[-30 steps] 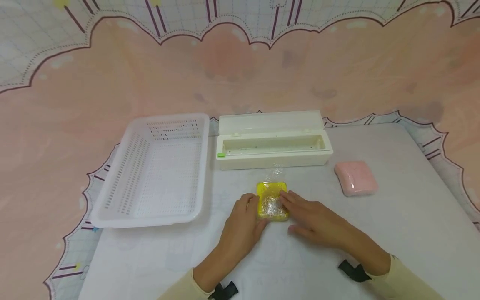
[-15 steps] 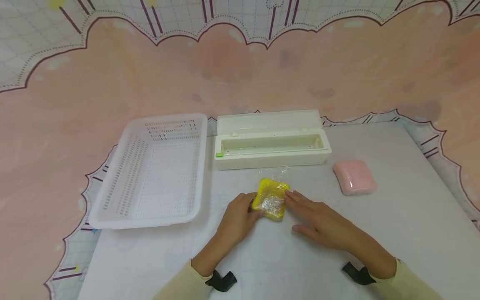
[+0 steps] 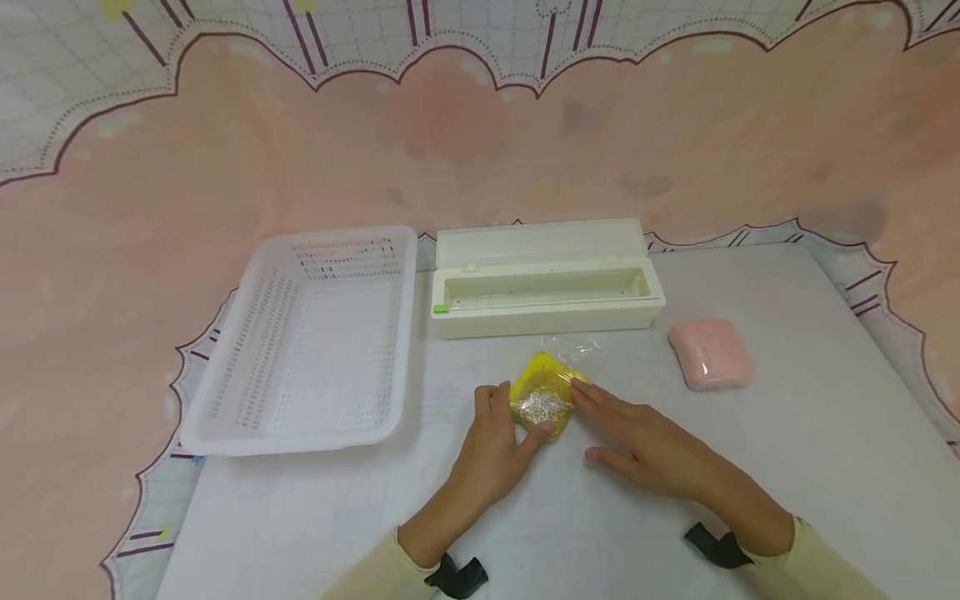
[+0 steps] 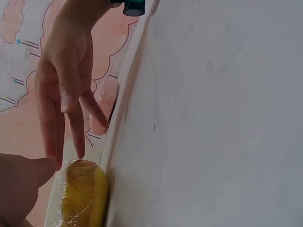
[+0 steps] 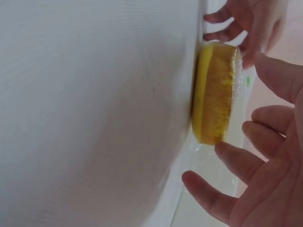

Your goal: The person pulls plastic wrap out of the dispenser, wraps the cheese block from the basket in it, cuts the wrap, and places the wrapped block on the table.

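Note:
Between both hands, on the white tabletop, lies a yellow rounded block wrapped in shiny clear film. It is turned cornerwise in the head view. A loose flap of clear film spreads beyond its far edge. My left hand holds its left side, bent fingers at the left corner and thumb at the near corner. Extended fingers of my right hand touch the right corner, with the thumb apart from the block. The right wrist view shows the block's yellow side low against the table.
Behind the block stands a long white lidded box, lid raised, with a small green piece at its left. A white perforated basket sits at the left. At the right lies a pink rounded block with a glossy surface.
The yellow block has turned clockwise from nearly square to cornerwise, its film flap swinging right. My left hand follows its left side; my right fingertips stay at its right side.

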The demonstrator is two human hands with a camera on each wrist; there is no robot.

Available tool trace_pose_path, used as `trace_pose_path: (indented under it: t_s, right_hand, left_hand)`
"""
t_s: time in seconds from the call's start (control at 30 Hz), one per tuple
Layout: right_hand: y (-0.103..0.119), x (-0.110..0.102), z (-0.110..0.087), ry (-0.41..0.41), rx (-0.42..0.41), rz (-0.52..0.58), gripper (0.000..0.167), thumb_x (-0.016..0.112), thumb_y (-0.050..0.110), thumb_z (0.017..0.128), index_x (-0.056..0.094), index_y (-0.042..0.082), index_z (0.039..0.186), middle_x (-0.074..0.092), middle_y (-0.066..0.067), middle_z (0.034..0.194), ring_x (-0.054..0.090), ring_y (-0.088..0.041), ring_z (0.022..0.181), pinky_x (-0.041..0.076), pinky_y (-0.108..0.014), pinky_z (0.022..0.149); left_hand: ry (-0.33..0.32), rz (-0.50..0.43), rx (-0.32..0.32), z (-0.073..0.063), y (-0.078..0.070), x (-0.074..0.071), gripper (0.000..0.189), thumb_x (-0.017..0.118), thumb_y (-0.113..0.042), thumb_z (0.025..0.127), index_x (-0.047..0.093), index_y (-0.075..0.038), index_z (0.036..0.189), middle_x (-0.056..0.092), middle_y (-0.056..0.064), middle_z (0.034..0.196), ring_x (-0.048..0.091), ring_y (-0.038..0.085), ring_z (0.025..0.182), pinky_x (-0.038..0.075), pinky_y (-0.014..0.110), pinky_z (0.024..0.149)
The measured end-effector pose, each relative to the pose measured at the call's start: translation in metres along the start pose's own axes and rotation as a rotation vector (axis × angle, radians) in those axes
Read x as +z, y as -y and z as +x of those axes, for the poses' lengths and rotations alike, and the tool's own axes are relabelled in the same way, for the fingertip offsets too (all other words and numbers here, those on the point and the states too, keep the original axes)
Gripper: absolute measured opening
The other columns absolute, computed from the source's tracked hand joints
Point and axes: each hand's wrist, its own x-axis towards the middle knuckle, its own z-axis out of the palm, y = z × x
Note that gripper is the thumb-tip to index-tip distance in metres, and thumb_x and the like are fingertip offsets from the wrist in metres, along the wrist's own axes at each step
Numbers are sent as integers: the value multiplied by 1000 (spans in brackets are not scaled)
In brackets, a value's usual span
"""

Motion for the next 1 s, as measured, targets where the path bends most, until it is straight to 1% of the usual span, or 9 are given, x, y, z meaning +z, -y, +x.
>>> trace_pose_path:
  t_s: [0.07, 0.23, 0.47, 0.57, 0.67, 0.73, 0.8, 0.9, 1.0]
  right_hand:
    - [0, 0, 0, 5, 8, 11, 81, 74, 33, 94, 31, 18, 161, 32, -3, 167, 50, -26, 142, 49, -47, 107]
    - [0, 0, 0, 9, 25, 14, 81, 74, 33, 94, 31, 17, 161, 30, -1, 168, 50, -25, 142, 48, -46, 108]
    - [1, -3, -2, 44, 99, 32, 80, 72, 37, 95, 31, 21, 161, 27, 2, 169, 44, -24, 146, 46, -46, 110]
    - [3, -5, -4, 55, 124, 34, 80, 71, 38, 95, 30, 22, 162, 27, 2, 169, 44, -25, 147, 47, -47, 110]
    - [4, -7, -6, 56, 134, 30, 81, 71, 39, 96, 29, 23, 162, 28, 3, 168, 45, -25, 146, 47, -47, 109]
    - [4, -9, -8, 49, 133, 35, 81, 72, 38, 95, 29, 23, 162, 28, 2, 168, 44, -25, 147, 47, -47, 109]
    - [4, -11, -9, 38, 131, 41, 81, 72, 38, 95, 30, 22, 162, 29, 2, 168, 45, -25, 146, 47, -47, 109]
    - [4, -13, -9, 30, 129, 51, 80, 72, 36, 95, 31, 21, 162, 30, 1, 167, 44, -26, 146, 47, -48, 109]
    - [3, -13, -9, 38, 139, 68, 80, 72, 36, 95, 30, 22, 162, 30, 1, 167, 43, -26, 147, 45, -48, 111]
  left_hand:
    - [-4, 25, 13, 3, 0, 2, 84, 77, -43, 90, 41, 9, 145, 43, 18, 131, 63, 29, 110, 56, 41, 96]
    - [10, 91, 52, 11, 3, 2, 81, 81, -41, 87, 47, 10, 139, 46, 19, 125, 62, 26, 102, 56, 36, 89]
    - [61, 25, 49, 18, 10, -11, 82, 81, -31, 88, 42, 7, 149, 45, 23, 135, 59, 22, 97, 54, 36, 84]
    - [48, 20, 42, 18, 12, -14, 84, 79, -29, 89, 37, 7, 153, 44, 23, 140, 59, 19, 97, 53, 32, 81]
    - [34, 14, -5, 13, 13, -14, 87, 78, -30, 90, 32, 8, 154, 43, 22, 140, 57, 15, 94, 51, 27, 74]
    - [40, 3, -35, 9, 12, -12, 87, 78, -33, 90, 34, 7, 153, 44, 19, 135, 55, 14, 92, 49, 24, 71]
    - [50, -6, -44, 5, 10, -10, 85, 78, -36, 90, 37, 6, 151, 46, 16, 128, 53, 13, 89, 48, 23, 68]
    - [52, 13, -15, 5, 11, -7, 76, 78, -38, 91, 44, 3, 146, 49, 11, 116, 50, 11, 83, 46, 21, 66]
    - [31, 50, 25, 10, 16, -5, 66, 76, -34, 93, 49, 5, 138, 50, 9, 107, 48, 9, 77, 44, 21, 64]
